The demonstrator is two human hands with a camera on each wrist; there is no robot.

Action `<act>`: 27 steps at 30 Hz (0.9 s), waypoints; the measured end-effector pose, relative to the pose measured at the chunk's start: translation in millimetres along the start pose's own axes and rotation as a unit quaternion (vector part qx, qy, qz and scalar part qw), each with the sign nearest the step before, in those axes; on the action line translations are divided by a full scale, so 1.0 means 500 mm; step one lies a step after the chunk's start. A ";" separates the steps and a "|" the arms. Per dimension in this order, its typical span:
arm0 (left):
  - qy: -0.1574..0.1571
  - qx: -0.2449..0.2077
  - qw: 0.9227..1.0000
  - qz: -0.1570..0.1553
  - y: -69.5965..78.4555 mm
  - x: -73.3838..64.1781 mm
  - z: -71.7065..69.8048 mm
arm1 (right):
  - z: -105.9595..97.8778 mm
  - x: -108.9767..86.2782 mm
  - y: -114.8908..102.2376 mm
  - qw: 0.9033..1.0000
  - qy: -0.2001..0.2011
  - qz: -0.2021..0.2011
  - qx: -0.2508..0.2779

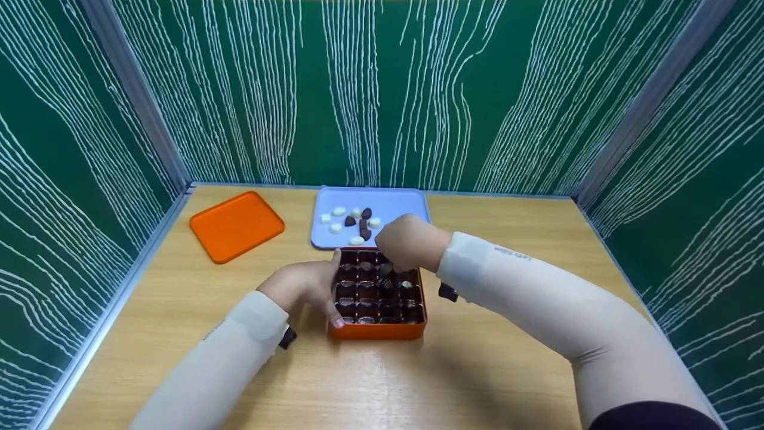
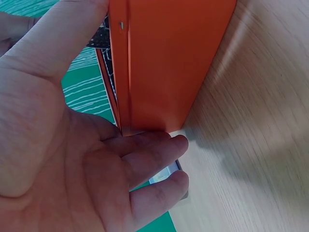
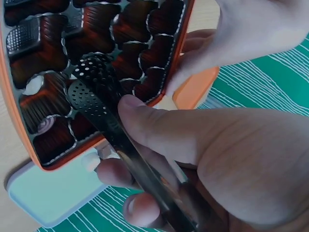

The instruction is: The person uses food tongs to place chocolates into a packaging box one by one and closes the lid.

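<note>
An orange box [image 1: 379, 332] with a dark, many-celled insert stands on the table. My left hand [image 1: 305, 283] holds its left side, thumb at the near corner and fingers toward the far one. In my right hand [image 1: 407, 242] is a pair of dark tongs [image 3: 126, 147] with perforated tips. Those tips reach over the insert's cells, close together; whether a chocolate is between them I cannot tell. A white piece [image 3: 34, 85] and a swirled chocolate [image 3: 46, 124] sit in cells of the box. Several other cells hold dark shapes, hard to make out.
Directly behind the box lies a pale blue tray [image 1: 391, 203] bearing several white and dark chocolates [image 1: 350, 221]. A flat orange lid or tray [image 1: 237, 227] lies at the back left. Green, white-streaked panels [image 1: 418, 89] enclose the wooden table's back and sides.
</note>
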State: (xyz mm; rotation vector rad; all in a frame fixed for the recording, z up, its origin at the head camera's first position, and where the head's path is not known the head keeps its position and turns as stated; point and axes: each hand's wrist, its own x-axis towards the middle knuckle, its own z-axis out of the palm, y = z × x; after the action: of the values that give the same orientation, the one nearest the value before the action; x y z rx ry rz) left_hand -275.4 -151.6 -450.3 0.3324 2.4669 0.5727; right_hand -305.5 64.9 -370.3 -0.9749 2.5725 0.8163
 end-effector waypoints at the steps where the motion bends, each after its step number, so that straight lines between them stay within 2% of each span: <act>1: -0.001 -0.005 1.000 -0.001 0.000 0.000 0.001 | -0.003 -0.003 0.005 1.000 0.000 -0.002 0.009; 4: -0.006 -0.019 1.000 -0.007 0.000 0.001 0.001 | -0.014 -0.013 0.029 0.998 0.004 -0.001 0.058; 8: 0.001 -0.004 1.000 0.006 -0.002 0.005 0.003 | -0.027 -0.018 0.073 0.992 0.027 0.028 0.120; 11: 0.009 0.021 1.000 0.011 -0.002 0.009 0.004 | -0.022 -0.001 0.097 0.984 0.062 0.062 0.157; 15: 0.006 0.036 0.999 -0.004 0.001 0.010 0.002 | 0.007 0.045 0.109 0.968 0.101 0.092 0.212; 16: 0.005 0.035 0.999 -0.007 0.003 0.009 0.002 | 0.018 0.058 0.110 0.966 0.106 0.094 0.215; 18: 0.005 0.033 0.999 -0.013 0.007 0.007 0.001 | 0.036 0.082 0.109 0.970 0.118 0.090 0.194; 22: 0.005 0.025 0.999 -0.020 0.011 0.005 0.001 | 0.059 0.121 0.101 0.979 0.146 0.071 0.120; 24: 0.007 0.026 0.999 -0.019 0.011 0.005 0.002 | 0.060 0.136 0.095 0.982 0.144 0.066 0.105; 27: 0.011 0.028 0.999 -0.016 0.009 0.006 0.003 | 0.054 0.153 0.087 0.984 0.125 0.069 0.111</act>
State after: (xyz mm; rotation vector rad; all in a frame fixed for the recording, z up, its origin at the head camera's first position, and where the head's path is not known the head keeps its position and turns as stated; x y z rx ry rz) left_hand -276.4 -146.2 -450.8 0.3096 2.5085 0.4968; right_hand -389.8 67.6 -407.2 -0.8879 2.8955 0.4474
